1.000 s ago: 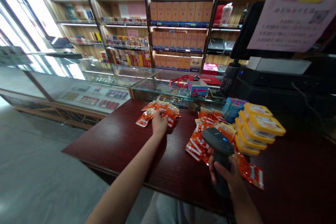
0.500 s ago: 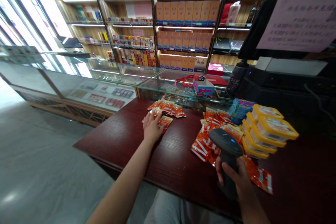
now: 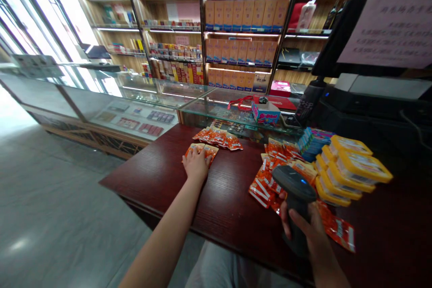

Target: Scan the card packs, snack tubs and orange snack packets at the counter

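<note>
My left hand [image 3: 196, 165] lies on orange snack packets [image 3: 212, 151], its fingers spread over them and partly hiding them. Just beyond is a row of similar orange packets [image 3: 218, 137]. My right hand [image 3: 312, 227] is wrapped round the handle of a dark barcode scanner [image 3: 294, 183], which shows a small blue light. Beneath and behind the scanner, a larger heap of orange packets [image 3: 265, 184] spreads over the dark red wooden counter [image 3: 232, 216]. Another orange packet [image 3: 340, 229] sticks out to the right of my right hand.
Yellow-lidded tubs [image 3: 351, 166] are stacked at the right, beside blue boxes [image 3: 313, 141]. A monitor with a pink paper sheet [image 3: 388, 31] stands behind them. Beyond the counter are a glass display case [image 3: 222, 108] with a colourful carton [image 3: 265, 112] on top, and shelves of boxes.
My left hand has shifted slightly toward me, and the packets under it now lie side by side, further apart from the row behind. My right hand still holds the scanner. The view has turned slightly.
</note>
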`<state>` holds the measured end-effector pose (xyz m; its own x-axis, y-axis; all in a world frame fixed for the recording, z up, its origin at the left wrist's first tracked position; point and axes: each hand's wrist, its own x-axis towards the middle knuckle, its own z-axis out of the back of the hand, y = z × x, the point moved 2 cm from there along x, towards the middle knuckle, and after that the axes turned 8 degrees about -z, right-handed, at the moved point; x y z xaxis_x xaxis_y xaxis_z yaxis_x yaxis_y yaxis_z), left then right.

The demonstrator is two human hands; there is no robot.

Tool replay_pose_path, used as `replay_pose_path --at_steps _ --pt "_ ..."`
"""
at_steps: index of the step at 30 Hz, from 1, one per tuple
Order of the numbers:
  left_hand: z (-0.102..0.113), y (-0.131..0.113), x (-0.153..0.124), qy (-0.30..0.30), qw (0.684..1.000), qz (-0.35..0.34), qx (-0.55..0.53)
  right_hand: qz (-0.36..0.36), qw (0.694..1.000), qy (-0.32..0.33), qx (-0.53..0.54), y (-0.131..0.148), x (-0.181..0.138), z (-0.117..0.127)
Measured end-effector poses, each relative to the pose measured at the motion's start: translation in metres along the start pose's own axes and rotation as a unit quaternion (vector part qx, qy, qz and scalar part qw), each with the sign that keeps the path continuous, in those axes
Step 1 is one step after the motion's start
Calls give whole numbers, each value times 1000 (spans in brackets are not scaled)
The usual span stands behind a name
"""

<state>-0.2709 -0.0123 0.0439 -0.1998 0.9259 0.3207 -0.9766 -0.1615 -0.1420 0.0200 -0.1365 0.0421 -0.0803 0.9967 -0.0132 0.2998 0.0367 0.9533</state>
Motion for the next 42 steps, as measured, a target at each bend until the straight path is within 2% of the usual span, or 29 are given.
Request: replay_pose_path --at_steps 2,7,12,20,23,26,31,36,39,42 --pt "-2 1 3 -6 1000 -7 -4 1 1000 -2 -5 1 0 -1" --pt "-5 -1 -5 -4 996 -85 -20 2 1000 -4 -1 0 0 0" --pt "-11 1 -2 5 997 -79 -24 -1 1000 -17 -5 -3 2 1" --pt "-8 0 -2 -68 991 -95 -72 -25 999 -42 7 1 8 2" --pt "-4 -4 -5 -96 981 -138 -95 -18 997 -75 9 8 7 3" --pt "0 -15 -10 -75 973 -188 -112 1 994 -111 0 21 3 7" --pt "8 -54 -23 -28 959 -223 -171 -1 988 -149 32 34 -12 30" --pt "17 -117 -40 -11 925 -292 -244 -50 984 -159 63 21 -26 57" --pt "20 -155 -45 -5 912 -322 -254 -46 986 -150 63 13 -33 64" --pt "20 -190 -45 -9 912 -333 -238 -31 987 -138 79 9 -35 66"
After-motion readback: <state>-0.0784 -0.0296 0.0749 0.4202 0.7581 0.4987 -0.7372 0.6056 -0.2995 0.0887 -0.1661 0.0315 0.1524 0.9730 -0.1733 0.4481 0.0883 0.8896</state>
